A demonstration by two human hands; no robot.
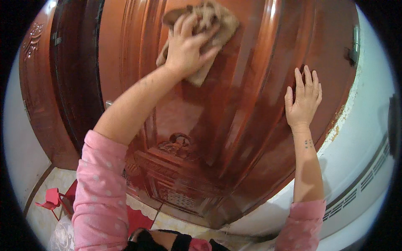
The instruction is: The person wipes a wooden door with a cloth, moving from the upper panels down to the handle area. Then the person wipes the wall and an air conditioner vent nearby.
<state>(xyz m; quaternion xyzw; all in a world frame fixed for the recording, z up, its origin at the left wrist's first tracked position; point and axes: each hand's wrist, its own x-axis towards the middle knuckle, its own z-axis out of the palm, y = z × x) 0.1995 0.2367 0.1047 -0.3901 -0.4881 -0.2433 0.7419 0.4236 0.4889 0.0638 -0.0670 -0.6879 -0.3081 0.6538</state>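
Note:
My left hand (190,47) presses a crumpled tan cloth (224,26) against the upper part of a glossy reddish-brown wooden door (185,116). Its fingers are spread over the cloth, which hangs out below and to the right of the palm. Farther right, my right hand (303,97) rests flat on the wood near the door's side, with its fingers extended and nothing in it. Both forearms are bare below pink sleeves. A carved ornament (179,144) shows lower on the door.
At the right stands a pale wall (361,131) with chipped plaster along the door frame. A metal fitting (355,47) is at the upper right. A door handle (109,103) shows beside my left forearm. A red chair (51,199) stands on the tiled floor at the lower left, near a red mat (138,219).

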